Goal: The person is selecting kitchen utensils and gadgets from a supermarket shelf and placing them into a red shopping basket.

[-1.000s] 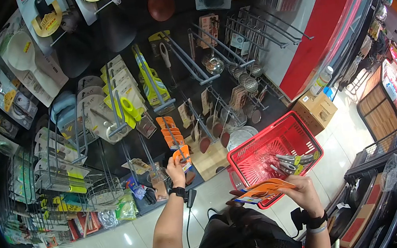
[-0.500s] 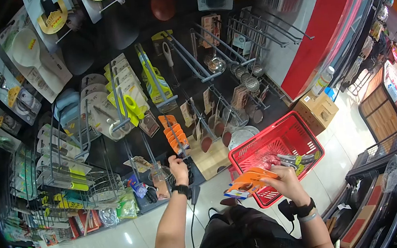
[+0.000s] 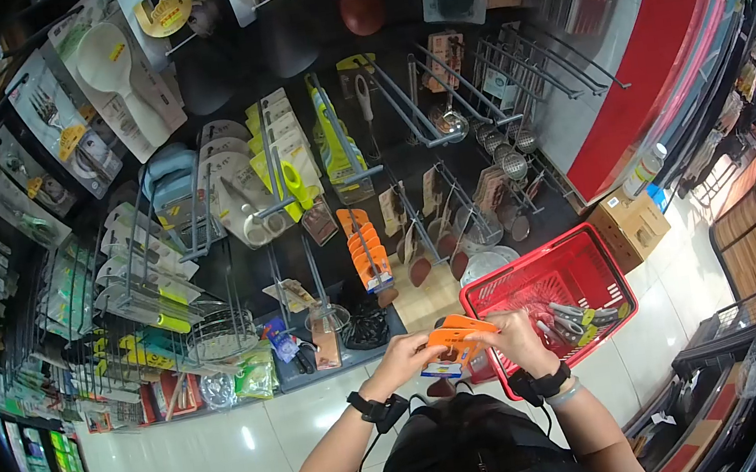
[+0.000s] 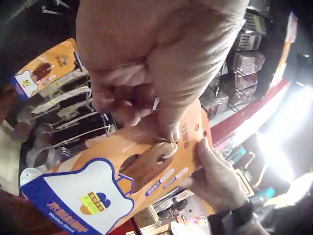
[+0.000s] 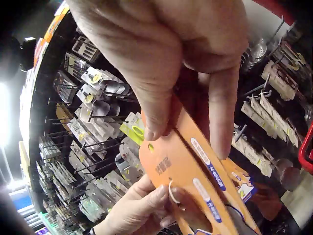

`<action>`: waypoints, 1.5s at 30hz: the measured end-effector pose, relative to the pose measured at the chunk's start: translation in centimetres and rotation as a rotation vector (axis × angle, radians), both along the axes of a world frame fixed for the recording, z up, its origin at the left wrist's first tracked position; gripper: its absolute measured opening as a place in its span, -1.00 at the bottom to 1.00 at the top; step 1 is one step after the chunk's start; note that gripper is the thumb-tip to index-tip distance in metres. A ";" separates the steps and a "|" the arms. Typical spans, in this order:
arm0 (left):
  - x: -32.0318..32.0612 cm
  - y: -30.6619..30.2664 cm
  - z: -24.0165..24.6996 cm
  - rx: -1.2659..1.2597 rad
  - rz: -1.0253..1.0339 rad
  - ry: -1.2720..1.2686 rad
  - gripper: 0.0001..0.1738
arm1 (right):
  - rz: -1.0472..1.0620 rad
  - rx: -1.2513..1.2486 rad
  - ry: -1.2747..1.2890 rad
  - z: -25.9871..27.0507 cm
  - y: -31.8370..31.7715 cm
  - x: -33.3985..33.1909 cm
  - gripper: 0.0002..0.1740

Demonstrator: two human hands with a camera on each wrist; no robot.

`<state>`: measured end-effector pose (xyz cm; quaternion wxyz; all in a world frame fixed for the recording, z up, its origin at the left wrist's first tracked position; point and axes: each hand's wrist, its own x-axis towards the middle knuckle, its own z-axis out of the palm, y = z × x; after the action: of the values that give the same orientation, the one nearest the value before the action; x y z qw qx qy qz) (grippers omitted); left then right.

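Both hands hold orange-carded packages in front of the body. The left hand (image 3: 406,362) pinches their left edge, and the right hand (image 3: 520,341) grips the right side. In the left wrist view, an orange card (image 4: 146,161) carries a brown wooden handle and a blue-and-white label, with the left hand (image 4: 156,63) at its top edge and the right hand (image 4: 220,181) at its far edge. The right wrist view shows at least two orange cards (image 5: 168,166) between the right hand's (image 5: 171,54) thumb and fingers; the left hand (image 5: 139,208) pinches near a white loop.
A red basket (image 3: 543,257) with several grey-handled utensils stands right of the hands, beside a cardboard box (image 3: 630,227). More orange packages (image 3: 366,252) hang on a rack hook. Racks of kitchen tools (image 3: 239,197) fill the left and back.
The left hand has left the rack and come to the orange packages. The right hand has brought them left, away from over the basket. The head view has shifted left.
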<state>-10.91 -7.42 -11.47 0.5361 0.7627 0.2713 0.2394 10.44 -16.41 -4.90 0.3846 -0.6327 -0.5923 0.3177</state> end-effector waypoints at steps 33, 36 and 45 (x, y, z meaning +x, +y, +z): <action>-1.9 9.7 -9.1 0.067 0.612 0.233 -0.78 | -0.220 -0.031 -0.064 -1.6 -5.1 2.5 -0.83; -1.6 10.2 -10.0 0.081 0.612 0.215 -0.79 | -0.222 -0.050 -0.078 -1.5 -5.1 2.2 -0.84; -0.7 13.7 -11.2 0.045 0.721 0.209 -0.76 | -0.142 -0.086 -0.060 -1.2 -4.9 1.4 -0.84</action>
<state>-11.62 6.29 -22.71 0.3700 0.6501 0.5702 0.3395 11.86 -21.33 -6.11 0.3609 -0.6981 -0.5431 0.2957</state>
